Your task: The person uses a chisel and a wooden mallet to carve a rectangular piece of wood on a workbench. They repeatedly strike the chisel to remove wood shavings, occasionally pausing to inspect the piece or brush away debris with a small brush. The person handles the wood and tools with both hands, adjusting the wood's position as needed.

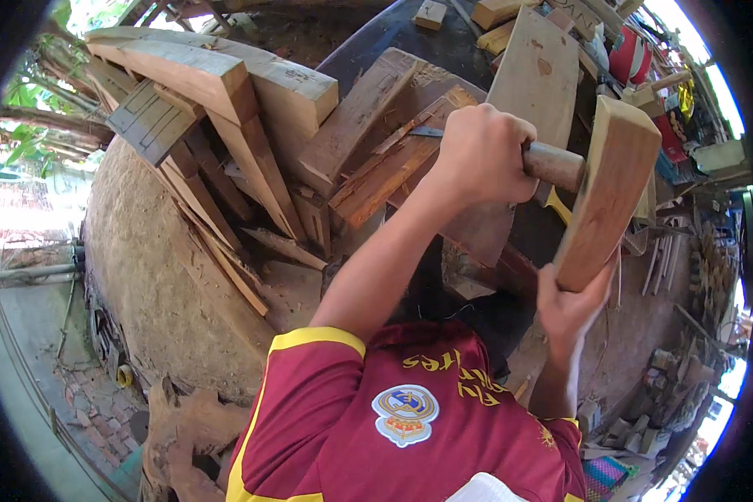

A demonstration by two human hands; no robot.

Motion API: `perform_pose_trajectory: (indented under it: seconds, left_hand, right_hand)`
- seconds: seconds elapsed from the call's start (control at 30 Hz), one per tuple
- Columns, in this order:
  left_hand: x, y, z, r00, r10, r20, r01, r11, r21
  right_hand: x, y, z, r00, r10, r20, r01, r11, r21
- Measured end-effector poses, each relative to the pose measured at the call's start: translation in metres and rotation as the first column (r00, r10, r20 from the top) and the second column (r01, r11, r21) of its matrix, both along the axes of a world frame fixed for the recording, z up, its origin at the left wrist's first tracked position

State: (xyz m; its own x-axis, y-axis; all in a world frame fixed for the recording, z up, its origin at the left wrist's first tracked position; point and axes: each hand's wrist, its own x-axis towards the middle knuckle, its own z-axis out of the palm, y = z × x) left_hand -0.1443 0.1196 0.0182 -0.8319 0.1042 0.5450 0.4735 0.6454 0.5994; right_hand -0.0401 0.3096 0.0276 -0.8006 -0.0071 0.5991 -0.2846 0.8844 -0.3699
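My left hand [487, 155] is closed around a chisel [554, 166]. Its round wooden handle sticks out to the right of the fist, and a short grey length of blade shows to the left, over a rough reddish-brown piece of wood [393, 180]. Lower right, my right hand [573, 305] grips the lower end of a thick wooden block [608, 188], held tilted upright. The block's upper part stands beside the butt of the chisel handle; whether they touch I cannot tell. Below the chisel handle shows a yellow-edged tool handle [558, 205], partly hidden.
Long timber beams [226, 75] lean at the upper left, beside a dark-lined board [155, 121]. A wide plank [537, 71] lies beyond my left hand. Offcuts and a red-and-white item [629, 57] crowd the upper right. A gnarled stump [188, 435] stands lower left.
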Motion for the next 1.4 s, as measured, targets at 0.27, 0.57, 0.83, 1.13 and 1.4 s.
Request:
perform_pose_trajectory:
  seconds: [0.27, 0.57, 0.83, 1.13, 1.4]
  left_hand:
    - [0.001, 0.001, 0.000, 1.000, -0.020, -0.011, 0.021, 0.997, 0.068]
    - [0.000, 0.000, -0.009, 1.000, -0.013, -0.006, 0.012, 0.996, -0.092]
    - [0.002, 0.005, -0.015, 0.999, -0.006, -0.046, 0.003, 0.998, -0.060]
    - [0.005, -0.002, -0.029, 0.998, 0.015, 0.054, 0.002, 0.958, -0.286]
    - [0.014, 0.005, -0.026, 0.994, -0.105, 0.000, 0.102, 0.965, -0.242]
  right_hand:
    - [0.001, 0.079, 0.039, 0.917, -0.303, -0.258, 0.130, 0.842, -0.524]
    - [0.006, 0.020, -0.015, 0.995, 0.026, 0.097, -0.022, 0.999, -0.047]
    - [0.017, 0.036, 0.009, 0.849, -0.521, -0.086, 0.282, 0.586, -0.760]
    - [0.037, 0.022, -0.059, 0.996, -0.067, 0.062, 0.083, 0.951, -0.299]
    - [0.035, 0.033, -0.056, 0.979, -0.161, 0.126, 0.195, 0.921, -0.337]
